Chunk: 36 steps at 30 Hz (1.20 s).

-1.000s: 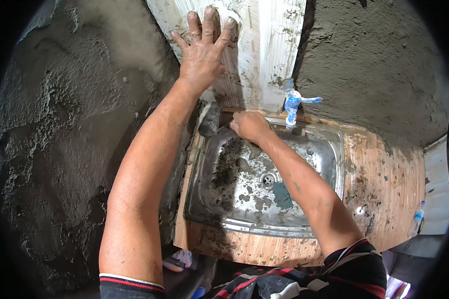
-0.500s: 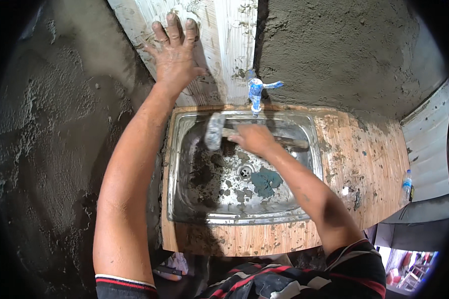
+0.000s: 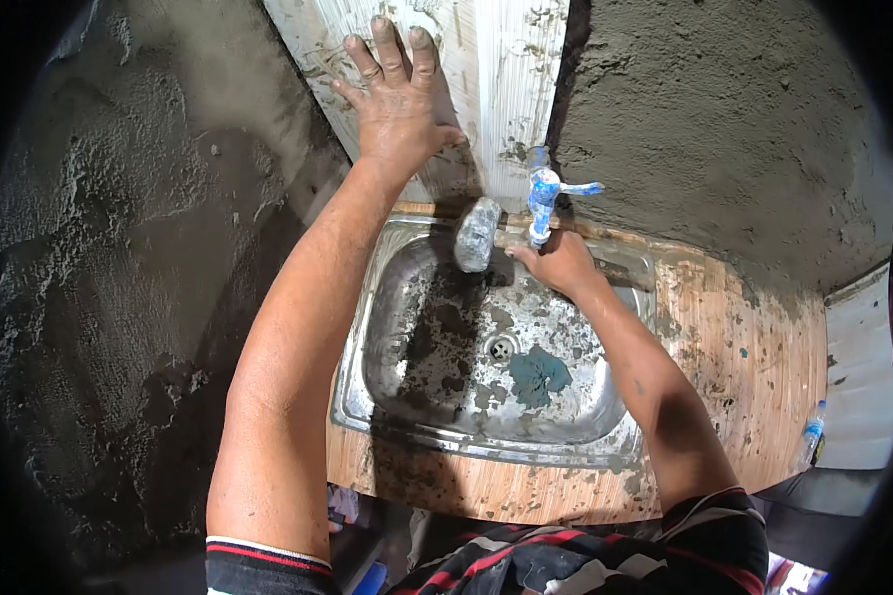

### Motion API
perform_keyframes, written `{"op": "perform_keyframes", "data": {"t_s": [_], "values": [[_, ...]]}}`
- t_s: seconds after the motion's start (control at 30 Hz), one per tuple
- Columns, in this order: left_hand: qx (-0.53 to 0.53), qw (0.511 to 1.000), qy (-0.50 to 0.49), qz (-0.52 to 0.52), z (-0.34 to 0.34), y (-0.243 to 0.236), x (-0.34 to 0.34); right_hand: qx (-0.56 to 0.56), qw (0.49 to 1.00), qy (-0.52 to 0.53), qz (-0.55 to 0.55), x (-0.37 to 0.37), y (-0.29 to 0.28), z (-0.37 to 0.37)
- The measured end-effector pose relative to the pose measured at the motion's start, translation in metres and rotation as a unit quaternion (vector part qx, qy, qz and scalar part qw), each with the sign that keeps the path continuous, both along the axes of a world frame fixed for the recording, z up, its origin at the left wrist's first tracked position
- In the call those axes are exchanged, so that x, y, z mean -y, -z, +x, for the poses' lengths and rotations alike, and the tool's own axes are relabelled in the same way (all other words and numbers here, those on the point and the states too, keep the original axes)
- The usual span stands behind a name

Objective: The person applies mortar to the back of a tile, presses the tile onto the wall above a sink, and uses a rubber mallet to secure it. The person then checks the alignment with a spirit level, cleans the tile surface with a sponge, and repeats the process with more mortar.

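Now right hand (image 3: 561,263) around trowel (image 3: 476,235)

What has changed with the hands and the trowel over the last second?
The right hand has kept its hold on the trowel and swung the blade from the sink's left rim to the back rim, beside the blue tap. The left hand stays flat on the white wall panel, fingers spread. The sink is still smeared with mortar.

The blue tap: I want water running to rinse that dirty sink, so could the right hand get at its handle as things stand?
Probably yes. The right hand is just below the blue tap with nothing between them, but it grips a mallet, so its fingers are occupied.
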State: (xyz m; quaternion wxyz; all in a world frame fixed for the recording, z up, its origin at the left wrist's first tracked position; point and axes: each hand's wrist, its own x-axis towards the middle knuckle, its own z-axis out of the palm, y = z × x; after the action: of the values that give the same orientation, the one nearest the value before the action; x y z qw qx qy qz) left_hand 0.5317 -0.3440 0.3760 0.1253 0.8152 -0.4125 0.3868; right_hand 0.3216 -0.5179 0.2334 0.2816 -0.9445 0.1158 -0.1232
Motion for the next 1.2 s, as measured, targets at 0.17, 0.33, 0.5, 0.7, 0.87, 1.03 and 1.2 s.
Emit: {"op": "perform_keyframes", "data": {"t_s": [0.17,0.33,0.5,0.7,0.87,1.03,1.2], "values": [[-0.021,1.000,-0.022,0.009,-0.004,-0.002,-0.001,-0.034,0.999,-0.013,0.032,-0.010,0.006,0.008],[-0.018,1.000,-0.018,0.005,-0.003,-0.002,0.006,-0.002,0.990,-0.113,-0.083,-0.047,0.037,0.062],[-0.012,1.000,-0.022,0.012,-0.001,-0.002,0.004,0.030,0.988,-0.075,-0.131,-0.067,0.012,0.082],[-0.018,0.999,-0.029,0.009,-0.001,-0.001,0.000,0.024,0.991,-0.098,-0.088,-0.068,0.017,0.071],[-0.039,0.999,-0.031,0.008,-0.010,-0.007,0.003,0.003,0.997,-0.079,-0.016,-0.067,0.009,0.050],[-0.040,0.998,-0.058,0.005,-0.018,-0.012,-0.003,-0.037,0.988,-0.130,-0.076,-0.072,0.000,-0.004],[-0.069,0.991,-0.104,0.042,-0.042,-0.032,0.002,-0.029,0.990,-0.091,-0.104,-0.039,0.004,-0.042]]}}
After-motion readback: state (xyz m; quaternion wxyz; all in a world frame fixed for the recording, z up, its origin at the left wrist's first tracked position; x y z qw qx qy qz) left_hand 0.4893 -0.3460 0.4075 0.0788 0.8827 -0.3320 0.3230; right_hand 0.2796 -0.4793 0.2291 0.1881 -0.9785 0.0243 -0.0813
